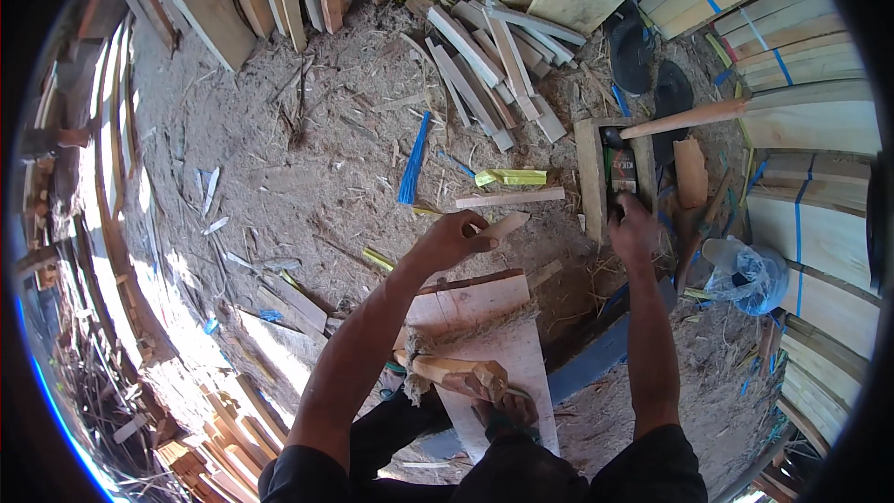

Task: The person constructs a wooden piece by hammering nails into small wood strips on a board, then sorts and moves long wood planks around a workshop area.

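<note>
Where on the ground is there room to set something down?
The widest patch of lightly littered ground lies left of the blue strap bundle, nearer than the leaning boards. A smaller one sits between the stick pile and the yellow strip. It is crowded around the wooden box, where the right hand reaches in, with dark footwear close by.

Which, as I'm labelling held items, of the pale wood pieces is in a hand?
The short pointed piece held in the left hand; the long strip just beyond it and the heaped strips lie on the ground.
</note>
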Demonstrator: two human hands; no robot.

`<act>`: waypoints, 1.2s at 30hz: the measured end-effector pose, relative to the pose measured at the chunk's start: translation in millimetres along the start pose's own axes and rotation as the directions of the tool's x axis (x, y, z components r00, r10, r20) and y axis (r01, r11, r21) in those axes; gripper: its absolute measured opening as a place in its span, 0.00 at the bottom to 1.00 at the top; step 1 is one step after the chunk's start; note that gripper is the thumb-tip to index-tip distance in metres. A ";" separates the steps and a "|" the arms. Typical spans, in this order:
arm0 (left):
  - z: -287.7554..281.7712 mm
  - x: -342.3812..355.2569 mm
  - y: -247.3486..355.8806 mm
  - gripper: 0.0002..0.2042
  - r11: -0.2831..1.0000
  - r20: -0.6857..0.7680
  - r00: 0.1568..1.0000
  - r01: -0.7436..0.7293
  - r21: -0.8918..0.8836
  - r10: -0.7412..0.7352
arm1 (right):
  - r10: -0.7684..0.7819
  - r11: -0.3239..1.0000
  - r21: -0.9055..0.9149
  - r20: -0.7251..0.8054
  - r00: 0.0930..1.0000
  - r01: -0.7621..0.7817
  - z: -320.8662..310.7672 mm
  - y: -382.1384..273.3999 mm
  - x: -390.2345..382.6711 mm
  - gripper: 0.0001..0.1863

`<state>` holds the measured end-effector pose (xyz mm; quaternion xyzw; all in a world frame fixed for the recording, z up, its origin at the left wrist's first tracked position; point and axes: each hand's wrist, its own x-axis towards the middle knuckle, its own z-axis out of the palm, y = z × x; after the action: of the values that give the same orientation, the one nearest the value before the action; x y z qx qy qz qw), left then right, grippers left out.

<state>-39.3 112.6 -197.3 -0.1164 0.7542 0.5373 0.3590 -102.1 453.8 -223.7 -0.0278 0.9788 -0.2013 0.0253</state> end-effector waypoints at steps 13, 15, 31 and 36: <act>-41.8 144.5 118.4 0.34 0.836 -0.561 0.701 -0.092 0.541 0.440 | 0.100 0.995 -0.035 0.043 0.994 -0.098 -6.3 -3.4 -2.1 0.06; -47.9 159.1 123.6 0.31 0.766 -0.490 0.786 0.033 0.642 0.377 | 0.063 0.997 -0.049 0.011 0.998 -0.063 -3.0 -2.0 -1.5 0.07; -66.4 15.5 64.1 0.15 0.336 -0.519 0.844 -0.531 -0.778 0.135 | 0.002 0.999 0.052 -0.015 1.000 -0.001 1.9 -2.1 -3.7 0.05; -62.2 -43.1 60.3 0.15 0.070 -0.207 0.941 -0.233 -0.970 0.269 | -0.006 0.999 0.053 -0.043 0.999 0.008 0.5 8.9 -3.8 0.06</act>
<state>-68.2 71.7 -114.5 -0.1854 0.2122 0.9539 0.1036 -98.7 462.0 -227.5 -0.0261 0.9733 -0.2281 0.0045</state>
